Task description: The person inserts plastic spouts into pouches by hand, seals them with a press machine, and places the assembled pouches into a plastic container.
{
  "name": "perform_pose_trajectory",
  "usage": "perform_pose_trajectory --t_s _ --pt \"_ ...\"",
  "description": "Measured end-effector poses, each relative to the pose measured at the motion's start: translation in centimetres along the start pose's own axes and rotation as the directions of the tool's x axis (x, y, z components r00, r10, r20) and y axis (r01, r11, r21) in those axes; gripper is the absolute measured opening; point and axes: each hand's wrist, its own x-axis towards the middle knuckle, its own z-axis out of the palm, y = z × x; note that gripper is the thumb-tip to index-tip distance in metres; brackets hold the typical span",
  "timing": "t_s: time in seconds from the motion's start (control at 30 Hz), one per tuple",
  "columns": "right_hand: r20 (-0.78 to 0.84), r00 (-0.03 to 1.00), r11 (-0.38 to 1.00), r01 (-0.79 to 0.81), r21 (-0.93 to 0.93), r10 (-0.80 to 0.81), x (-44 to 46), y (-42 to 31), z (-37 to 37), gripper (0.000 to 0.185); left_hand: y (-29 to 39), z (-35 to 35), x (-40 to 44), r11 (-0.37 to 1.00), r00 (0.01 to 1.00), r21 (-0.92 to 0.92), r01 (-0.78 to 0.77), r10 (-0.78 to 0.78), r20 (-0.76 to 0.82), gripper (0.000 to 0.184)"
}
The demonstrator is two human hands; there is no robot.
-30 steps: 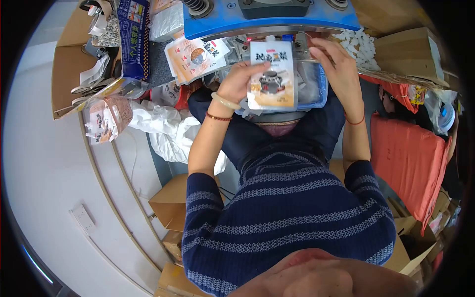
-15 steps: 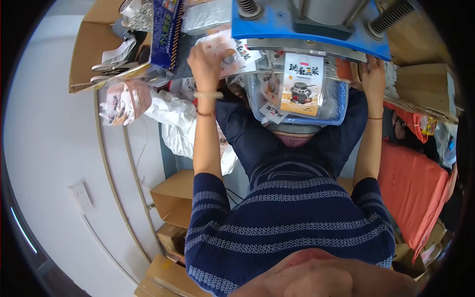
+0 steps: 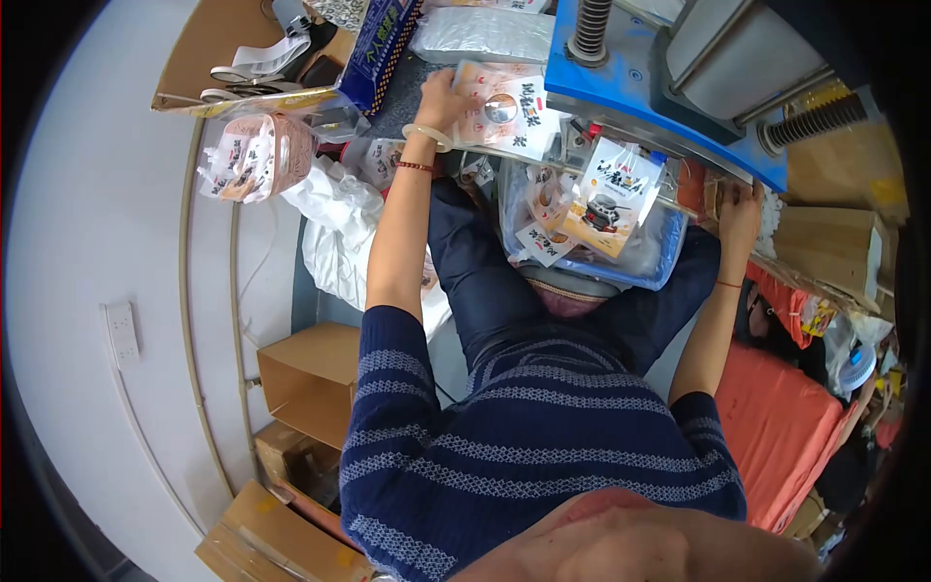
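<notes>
My left hand (image 3: 442,103) is at the left edge of a flat printed pouch (image 3: 501,109), its fingers closed on that edge. This pouch lies on a dark work surface, left of a press with a blue plate (image 3: 621,87). My right hand (image 3: 741,215) is under the plate's right corner, fingers curled at the machine's side; what they grip is hidden. Between my hands, a white and orange pouch (image 3: 609,199) with a picture of a grinder hangs slanted at the press's front, over a blue plastic bin (image 3: 669,247) with more pouches in it.
At upper left stand an open carton (image 3: 199,58) with scissors and a blue box (image 3: 380,58). A bagged bundle of pouches (image 3: 254,158) hangs below the carton. A clear plastic stack (image 3: 485,37) lies behind the pouch. Cardboard boxes (image 3: 310,373) stand at lower left; a red-covered slab (image 3: 776,417) is at right.
The view has turned, so the press now appears slanted and farther right. My left hand has shifted from over the pouch to its left edge. My right hand stays at the press's right side.
</notes>
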Motion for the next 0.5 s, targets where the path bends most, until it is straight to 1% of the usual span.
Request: perform_pose_trajectory --t_s 0.03,0.07,0.13,0.17,0.23,0.27,0.33,0.37,0.4,0.43,0.47,0.5 --pt "0.000 1.000 1.000 0.006 -0.010 -0.006 0.0 0.0 0.0 0.023 0.1 0.2 0.6 0.957 0.977 -0.245 0.158 -0.115 0.181 0.066" --pt "-0.001 1.000 1.000 0.011 -0.022 -0.011 0.0 0.1 -0.1 0.023 0.2 0.6 0.8 0.955 0.978 -0.251 0.159 -0.118 0.170 0.066" --pt "0.013 1.000 1.000 0.005 -0.013 -0.005 0.0 -0.1 -0.4 0.024 0.7 1.3 1.1 0.980 0.997 -0.191 0.051 -0.039 0.067 0.063" --pt "0.033 0.999 1.000 -0.014 -0.001 0.014 0.0 -0.2 -0.4 0.024 0.7 1.4 1.2 0.979 0.998 -0.197 0.051 -0.041 0.057 0.063" --pt "0.026 1.000 1.000 -0.013 0.001 0.013 0.0 -0.3 -0.4 0.026 1.1 1.1 1.0 0.929 0.982 -0.344 0.141 -0.086 0.168 0.054" --pt "0.025 0.999 1.000 -0.023 0.005 0.023 -0.1 -0.3 -0.4 0.028 1.3 1.0 0.8 0.927 0.982 -0.348 0.142 -0.089 0.164 0.054" --pt "0.012 1.000 1.000 -0.015 0.010 0.014 -0.2 -0.5 -0.5 0.027 2.4 0.2 0.0 0.873 0.981 -0.459 0.166 -0.100 0.164 0.041" --pt "-0.004 1.000 1.000 -0.013 0.019 0.013 -0.2 -0.6 -0.5 0.026 2.6 0.1 -0.3 0.871 0.982 -0.463 0.165 -0.100 0.161 0.041" --pt "-0.008 1.000 1.000 -0.009 0.016 0.009 -0.3 -0.8 -0.6 0.026 2.6 0.0 -0.4 0.764 0.991 -0.631 0.131 -0.090 0.097 0.040" --pt "-0.012 1.000 0.999 -0.017 0.027 0.018 -0.3 -1.0 -0.7 0.026 2.6 -0.1 -0.4 0.629 0.996 -0.773 0.081 -0.088 0.032 0.039" --pt "-0.018 0.999 0.999 -0.029 0.039 0.030 -0.3 -1.1 -0.8 0.025 2.6 -0.3 -0.1 0.619 0.992 -0.785 0.011 -0.103 -0.067 0.036" --pt "-0.020 0.999 0.999 -0.034 0.034 0.035 -0.2 -1.2 -0.8 0.025 1.9 -0.8 1.0 0.635 0.987 -0.770 -0.062 -0.078 -0.143 0.037"
